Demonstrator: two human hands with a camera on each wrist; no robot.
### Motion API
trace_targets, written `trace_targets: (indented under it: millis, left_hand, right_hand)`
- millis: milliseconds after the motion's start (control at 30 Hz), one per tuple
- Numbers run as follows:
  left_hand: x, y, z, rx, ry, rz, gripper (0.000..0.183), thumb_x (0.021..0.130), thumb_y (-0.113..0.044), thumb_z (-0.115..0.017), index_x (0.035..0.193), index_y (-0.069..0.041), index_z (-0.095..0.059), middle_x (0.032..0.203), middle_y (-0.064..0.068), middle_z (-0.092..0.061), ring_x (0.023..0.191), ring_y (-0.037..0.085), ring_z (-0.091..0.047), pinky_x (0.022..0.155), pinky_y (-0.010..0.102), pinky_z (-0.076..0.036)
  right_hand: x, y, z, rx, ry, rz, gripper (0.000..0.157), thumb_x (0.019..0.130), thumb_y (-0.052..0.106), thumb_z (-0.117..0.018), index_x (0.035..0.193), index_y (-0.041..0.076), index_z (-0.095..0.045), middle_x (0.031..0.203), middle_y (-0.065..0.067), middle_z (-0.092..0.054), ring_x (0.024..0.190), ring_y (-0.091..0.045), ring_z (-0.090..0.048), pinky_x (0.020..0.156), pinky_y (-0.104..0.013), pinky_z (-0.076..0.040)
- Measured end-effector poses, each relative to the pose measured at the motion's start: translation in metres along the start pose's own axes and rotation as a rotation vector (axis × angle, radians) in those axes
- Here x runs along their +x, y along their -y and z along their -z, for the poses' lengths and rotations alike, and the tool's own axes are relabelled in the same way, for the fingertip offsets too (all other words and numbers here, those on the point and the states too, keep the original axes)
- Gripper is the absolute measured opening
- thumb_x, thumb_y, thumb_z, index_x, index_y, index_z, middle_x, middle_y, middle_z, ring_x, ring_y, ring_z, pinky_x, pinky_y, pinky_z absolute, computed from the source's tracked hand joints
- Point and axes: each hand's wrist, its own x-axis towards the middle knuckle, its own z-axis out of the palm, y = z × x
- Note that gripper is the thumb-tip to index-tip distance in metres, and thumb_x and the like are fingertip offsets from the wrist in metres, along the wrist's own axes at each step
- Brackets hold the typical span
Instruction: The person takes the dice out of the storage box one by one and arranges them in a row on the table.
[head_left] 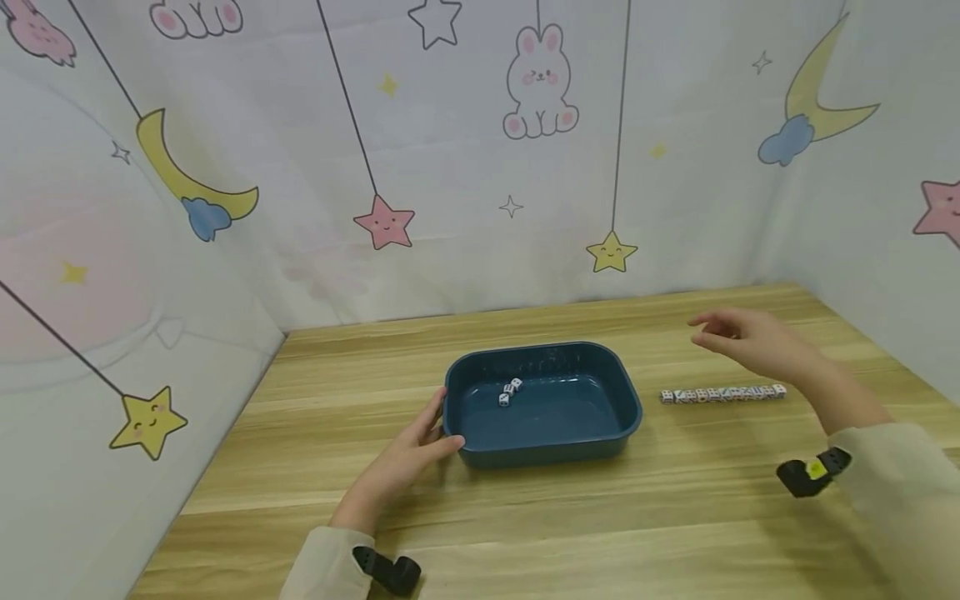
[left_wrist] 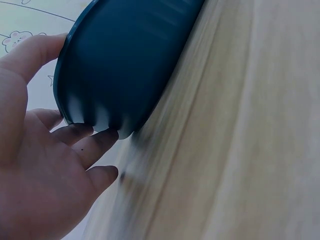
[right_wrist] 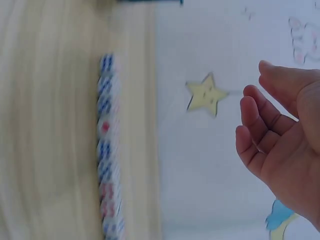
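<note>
A dark blue rectangular tray (head_left: 543, 454) stands on the table with three white dice (head_left: 510, 389) inside, toward its left. My left hand (head_left: 408, 454) holds the tray's left end. In the left wrist view, its thumb (left_wrist: 42, 50) lies at the rim and its fingertips touch the outer wall. To the right of the tray, several white dice form a straight row (head_left: 723, 394), side by side. My right hand (head_left: 761, 342) hovers above that row, fingers loosely bent, nothing visible in its grasp. The right wrist view shows the dice row (right_wrist: 107, 150) blurred, apart from the hand (right_wrist: 285, 130).
The wood-grain table (head_left: 562, 533) meets a pale cloth backdrop (head_left: 465, 167) printed with stars, moons and rabbits at its back and sides. A small black camera sits on each wrist, the left one (head_left: 390, 571) near the table's front.
</note>
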Motion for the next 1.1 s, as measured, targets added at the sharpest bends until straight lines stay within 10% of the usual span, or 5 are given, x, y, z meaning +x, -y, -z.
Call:
trace_targets:
  millis: [1100]
  left_hand:
    - [-0.001, 0.001, 0.002, 0.009, 0.002, -0.015, 0.081, 0.094, -0.027, -0.063, 0.156, -0.025, -0.012, 0.161, 0.006, -0.016, 0.142, 0.032, -0.030, 0.114, 0.053, -0.022]
  right_hand:
    - [0.072, 0.146, -0.119, 0.275, 0.246, 0.276, 0.031, 0.095, 0.017, -0.061, 0.122, 0.001, -0.061, 0.090, -0.001, -0.063, 0.080, -0.013, -0.057, 0.076, -0.032, -0.049]
